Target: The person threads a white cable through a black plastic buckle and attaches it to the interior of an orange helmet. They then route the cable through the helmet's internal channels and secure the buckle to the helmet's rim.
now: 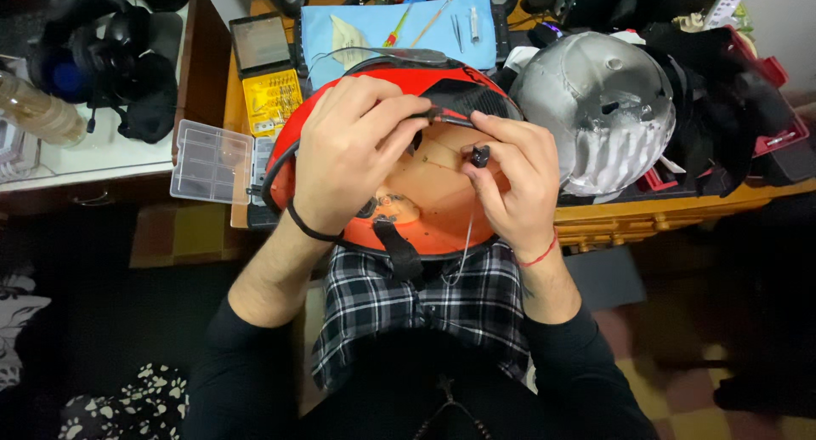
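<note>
- While the red helmet shell (pixel 340 125) rests upside down on the lap against the desk edge, the left hand (pixel 348 151) pinches a thin black wire (pixel 455 119) at its twelve o'clock rim.
- At three o'clock of that hand, the right hand (pixel 510 181) pinches a small black plug (pixel 480 157).
- A grey helmet liner (pixel 595 108) sits at two o'clock; a clear compartment box (pixel 208 161) lies at nine.

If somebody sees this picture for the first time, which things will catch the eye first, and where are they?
In the middle, a big orange helmet shell sits upturned on the person's lap, with both hands inside it. The left hand pinches the black rim trim, while the right hand holds a small black part. To the right, on the wooden desk, lies a silver-grey inner shell.
</note>
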